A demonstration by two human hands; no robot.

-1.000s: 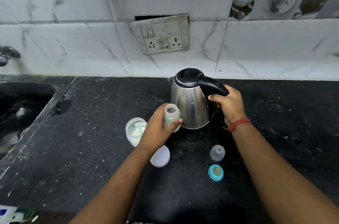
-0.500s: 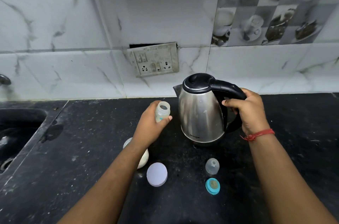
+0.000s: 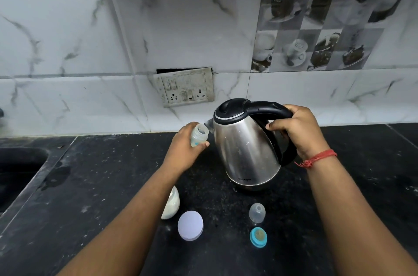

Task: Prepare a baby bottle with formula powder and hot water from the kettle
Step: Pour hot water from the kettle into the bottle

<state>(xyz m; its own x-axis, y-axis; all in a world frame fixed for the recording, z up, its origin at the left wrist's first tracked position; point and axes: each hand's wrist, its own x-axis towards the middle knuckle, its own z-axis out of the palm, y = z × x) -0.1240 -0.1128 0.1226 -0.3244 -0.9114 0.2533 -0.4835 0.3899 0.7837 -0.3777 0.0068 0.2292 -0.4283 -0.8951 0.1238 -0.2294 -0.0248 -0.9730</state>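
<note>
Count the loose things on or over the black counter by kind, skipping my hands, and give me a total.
Kettle: 1
Baby bottle: 1
Powder jar: 1
White round lid: 1
Clear cap: 1
Blue ring with nipple: 1
Total: 6

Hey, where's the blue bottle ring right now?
In the head view the blue ring lies on the counter low and right of centre, just in front of the clear cap and right of the white lid.
</note>
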